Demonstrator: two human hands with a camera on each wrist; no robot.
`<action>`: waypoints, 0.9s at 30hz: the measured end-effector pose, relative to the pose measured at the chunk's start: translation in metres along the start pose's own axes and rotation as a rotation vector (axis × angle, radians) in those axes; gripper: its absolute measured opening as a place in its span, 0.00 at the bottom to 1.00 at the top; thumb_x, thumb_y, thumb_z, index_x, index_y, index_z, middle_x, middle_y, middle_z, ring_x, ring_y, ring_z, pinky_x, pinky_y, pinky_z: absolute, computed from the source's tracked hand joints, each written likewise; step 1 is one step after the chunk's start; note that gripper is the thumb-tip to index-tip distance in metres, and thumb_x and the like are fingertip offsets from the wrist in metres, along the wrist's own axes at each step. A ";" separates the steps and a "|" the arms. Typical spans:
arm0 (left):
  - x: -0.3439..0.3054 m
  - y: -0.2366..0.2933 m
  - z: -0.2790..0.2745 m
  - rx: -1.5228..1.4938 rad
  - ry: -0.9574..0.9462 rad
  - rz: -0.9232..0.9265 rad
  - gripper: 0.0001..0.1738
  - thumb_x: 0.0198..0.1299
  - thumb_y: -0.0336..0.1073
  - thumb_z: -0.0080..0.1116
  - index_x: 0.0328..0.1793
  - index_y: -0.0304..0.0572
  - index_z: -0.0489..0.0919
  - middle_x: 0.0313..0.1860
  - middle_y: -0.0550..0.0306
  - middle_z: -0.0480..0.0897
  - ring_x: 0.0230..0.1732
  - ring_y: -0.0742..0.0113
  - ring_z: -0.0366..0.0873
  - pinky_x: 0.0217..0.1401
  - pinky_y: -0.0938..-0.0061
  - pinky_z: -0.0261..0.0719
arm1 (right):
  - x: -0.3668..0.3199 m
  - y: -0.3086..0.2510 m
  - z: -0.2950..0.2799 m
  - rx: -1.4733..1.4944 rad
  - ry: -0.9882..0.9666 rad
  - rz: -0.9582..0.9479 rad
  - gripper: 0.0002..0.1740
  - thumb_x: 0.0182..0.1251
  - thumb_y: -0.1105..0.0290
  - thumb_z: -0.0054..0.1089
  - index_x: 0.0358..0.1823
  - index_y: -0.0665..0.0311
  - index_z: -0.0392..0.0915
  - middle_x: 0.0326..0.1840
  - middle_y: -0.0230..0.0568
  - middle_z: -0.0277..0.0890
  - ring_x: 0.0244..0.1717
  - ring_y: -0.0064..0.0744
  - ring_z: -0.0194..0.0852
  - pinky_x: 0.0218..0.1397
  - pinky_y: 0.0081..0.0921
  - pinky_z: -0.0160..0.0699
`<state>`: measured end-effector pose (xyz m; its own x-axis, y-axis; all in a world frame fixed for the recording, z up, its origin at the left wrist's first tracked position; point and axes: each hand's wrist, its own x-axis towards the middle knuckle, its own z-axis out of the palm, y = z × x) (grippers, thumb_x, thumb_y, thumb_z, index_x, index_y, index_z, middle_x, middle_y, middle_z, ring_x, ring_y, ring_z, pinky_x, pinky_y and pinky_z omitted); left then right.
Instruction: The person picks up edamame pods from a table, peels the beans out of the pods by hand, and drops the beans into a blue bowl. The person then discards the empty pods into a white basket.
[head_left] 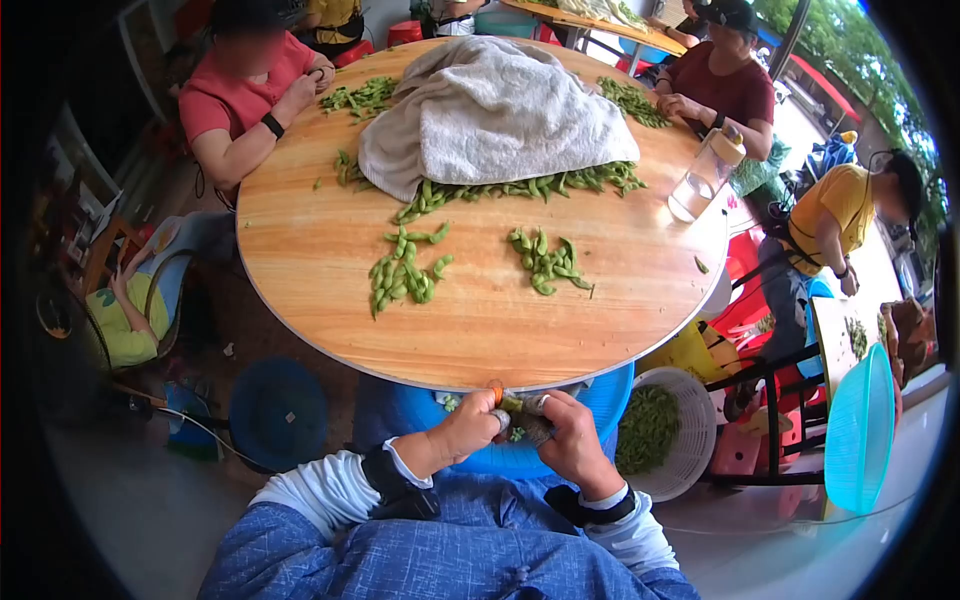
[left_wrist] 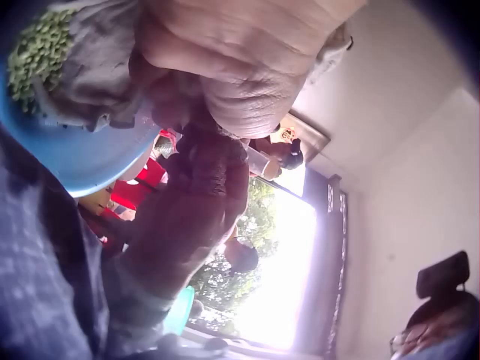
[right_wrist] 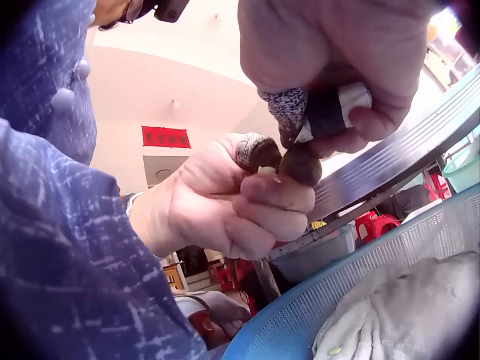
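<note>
At the table's near edge, the left hand (head_left: 465, 430) and right hand (head_left: 578, 445) meet with fingers curled, pinching a green pod (head_left: 514, 404) between them. Dark speckled coverings wrap some fingertips. The right wrist view has the left hand (right_wrist: 225, 202) just below the right hand (right_wrist: 337, 60), with a small pale piece (right_wrist: 266, 172) at the left fingertips. Both hands are close and partly dark in the left wrist view, where the pod is hidden. Below them is a blue basket (right_wrist: 300, 315) holding grey cloth (right_wrist: 412, 307).
Two small pod piles (head_left: 405, 275) (head_left: 548, 262) lie on the round wooden table (head_left: 450, 340). Beyond are a grey towel (head_left: 510, 120) over more pods and a bottle (head_left: 705, 180). A white basket (head_left: 690, 430) of pods stands right. People sit around the table.
</note>
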<state>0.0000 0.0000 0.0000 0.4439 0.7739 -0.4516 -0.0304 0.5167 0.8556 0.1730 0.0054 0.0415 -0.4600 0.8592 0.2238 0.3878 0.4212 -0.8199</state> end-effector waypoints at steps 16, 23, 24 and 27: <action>0.008 0.091 -0.048 1.139 0.429 0.825 0.10 0.51 0.30 0.54 0.40 0.35 0.75 0.32 0.45 0.77 0.31 0.49 0.75 0.32 0.67 0.74 | -0.108 0.085 -0.074 -0.211 0.516 0.616 0.10 0.49 0.78 0.53 0.35 0.73 0.73 0.21 0.41 0.71 0.22 0.29 0.67 0.28 0.25 0.67; 0.063 0.127 -0.119 1.561 0.640 0.458 0.11 0.47 0.29 0.54 0.36 0.30 0.75 0.27 0.42 0.77 0.29 0.50 0.76 0.34 0.63 0.75 | -0.069 0.054 -0.044 0.064 0.481 0.505 0.13 0.54 0.78 0.55 0.43 0.72 0.73 0.21 0.30 0.69 0.23 0.16 0.61 0.25 0.15 0.63; 0.064 0.130 -0.117 1.550 0.612 0.425 0.10 0.46 0.29 0.55 0.35 0.30 0.75 0.25 0.43 0.77 0.27 0.53 0.77 0.33 0.64 0.75 | -0.061 0.045 -0.042 0.072 0.430 0.485 0.14 0.55 0.78 0.55 0.44 0.71 0.73 0.21 0.29 0.69 0.23 0.15 0.61 0.25 0.14 0.62; 0.059 0.118 -0.098 0.858 0.454 0.509 0.09 0.47 0.30 0.60 0.34 0.33 0.76 0.23 0.57 0.77 0.23 0.69 0.75 0.27 0.74 0.74 | -0.038 0.027 -0.029 0.381 0.319 0.382 0.16 0.58 0.75 0.55 0.49 0.71 0.70 0.28 0.29 0.70 0.29 0.17 0.66 0.34 0.14 0.68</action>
<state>-0.0656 0.1426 0.0498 0.1792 0.9783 0.1039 0.5952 -0.1919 0.7803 0.2239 -0.0077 0.0257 -0.0613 0.9978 -0.0246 0.1387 -0.0159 -0.9902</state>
